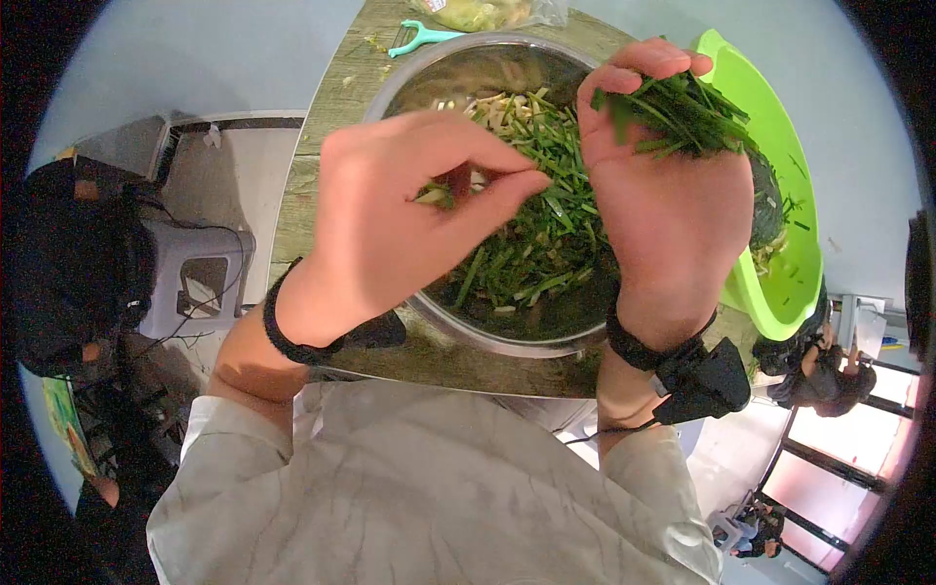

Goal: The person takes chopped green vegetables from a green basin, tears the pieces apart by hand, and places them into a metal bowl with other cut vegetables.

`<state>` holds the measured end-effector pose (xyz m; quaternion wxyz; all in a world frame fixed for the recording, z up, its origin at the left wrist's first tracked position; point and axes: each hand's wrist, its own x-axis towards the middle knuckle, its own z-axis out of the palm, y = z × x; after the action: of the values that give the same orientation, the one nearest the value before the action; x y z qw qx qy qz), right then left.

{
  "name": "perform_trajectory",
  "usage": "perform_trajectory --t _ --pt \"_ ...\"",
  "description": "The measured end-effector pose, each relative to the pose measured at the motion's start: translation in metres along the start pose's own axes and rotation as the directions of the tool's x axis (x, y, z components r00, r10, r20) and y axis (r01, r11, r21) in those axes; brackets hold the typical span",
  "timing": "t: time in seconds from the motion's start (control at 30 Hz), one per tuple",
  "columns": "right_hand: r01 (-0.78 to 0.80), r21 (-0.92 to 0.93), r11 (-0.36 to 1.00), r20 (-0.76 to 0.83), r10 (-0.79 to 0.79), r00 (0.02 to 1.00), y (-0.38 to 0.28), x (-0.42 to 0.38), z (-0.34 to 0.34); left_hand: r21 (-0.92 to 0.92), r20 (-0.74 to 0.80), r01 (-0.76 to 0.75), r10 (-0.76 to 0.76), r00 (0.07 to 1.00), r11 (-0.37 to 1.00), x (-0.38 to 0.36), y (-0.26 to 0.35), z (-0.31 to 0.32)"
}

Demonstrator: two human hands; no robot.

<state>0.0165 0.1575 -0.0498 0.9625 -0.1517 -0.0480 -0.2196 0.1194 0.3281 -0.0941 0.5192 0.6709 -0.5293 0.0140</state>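
Observation:
A large metal bowl point(395, 93) on the table holds chopped green chives point(531, 249), with pale cut pieces toward its far side. Over the bowl's left part is my left hand point(390, 210), its thumb and index fingertips pressed together. Whatever may be between those tips is too small to make out. My right hand point(668, 210) is turned palm up over the bowl's right rim, fingers curled around a bunch of cut chives point(687, 112). Black bands circle both wrists.
A bright green plastic basin point(790, 283) stands to the right, with green bits on its inner wall. At the back of the wooden-topped table point(322, 156) lie a turquoise peeler point(421, 37) and a plastic bag point(487, 12). A grey stool point(195, 278) is on the left. Other people are farther off.

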Motion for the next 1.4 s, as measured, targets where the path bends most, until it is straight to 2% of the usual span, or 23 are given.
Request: perform_trajectory --t 0.1,0.2,0.3,0.4,0.5,0.6,0.77,0.83,0.9,1.0,1.1,1.2,1.3,1.4 --pt "-0.02 0.018 1.0 -0.033 0.021 0.999 0.006 -0.003 0.003 -0.02 -0.022 0.034 -0.034 0.999 0.999 0.0 0.004 0.002" --pt "0.014 0.031 0.999 -0.112 -0.01 0.994 0.016 -0.006 0.007 -0.126 -0.212 0.083 -0.109 0.971 0.989 0.004 0.01 0.007" --pt "-0.023 0.031 0.999 -0.169 0.028 0.985 0.028 -0.009 0.011 -0.163 -0.172 0.073 -0.101 0.98 0.984 0.003 0.007 0.005" --pt "-0.036 0.002 0.999 -0.096 0.036 0.995 0.035 -0.009 0.005 -0.123 -0.148 0.048 -0.066 0.987 0.991 0.002 0.003 0.003" --pt "-0.056 0.054 0.997 -0.1 0.061 0.993 0.034 -0.009 0.0 -0.084 -0.187 0.087 -0.101 0.977 0.993 0.001 0.0 0.006" --pt "-0.056 -0.016 0.998 -0.09 0.055 0.994 0.033 -0.01 -0.002 -0.057 -0.196 0.113 -0.122 0.973 0.992 0.002 0.002 0.005" --pt "-0.047 -0.183 0.982 -0.039 0.04 0.998 0.033 -0.011 -0.013 -0.125 -0.176 0.166 -0.187 0.966 0.978 0.002 0.005 0.006" --pt "-0.056 -0.187 0.981 0.029 0.062 0.998 0.034 -0.01 -0.02 -0.153 -0.171 0.192 -0.217 0.961 0.969 0.001 0.005 0.007" --pt "-0.108 -0.116 0.987 0.146 0.124 0.981 0.033 -0.009 -0.022 -0.157 -0.178 0.223 -0.25 0.952 0.962 0.001 0.005 0.007" --pt "-0.095 -0.288 0.953 0.053 0.115 0.992 0.028 -0.012 -0.014 -0.239 -0.183 0.239 -0.285 0.941 0.941 0.001 0.004 0.009" --pt "-0.077 -0.009 0.997 0.02 0.077 0.997 0.026 -0.01 -0.012 -0.152 -0.272 0.11 -0.148 0.951 0.982 0.005 -0.001 0.01" --pt "-0.081 -0.048 0.996 -0.058 0.079 0.995 0.027 -0.009 -0.013 0.053 -0.215 -0.078 0.088 0.973 0.996 0.008 -0.005 0.0" --pt "-0.04 -0.097 0.994 0.04 0.044 0.998 0.031 -0.007 -0.016 0.006 -0.094 -0.099 0.099 0.991 0.995 0.005 0.006 -0.003" --pt "-0.082 -0.052 0.995 -0.044 0.08 0.996 0.031 -0.01 -0.009 0.029 -0.074 -0.161 0.163 0.984 0.987 0.003 0.004 -0.003"
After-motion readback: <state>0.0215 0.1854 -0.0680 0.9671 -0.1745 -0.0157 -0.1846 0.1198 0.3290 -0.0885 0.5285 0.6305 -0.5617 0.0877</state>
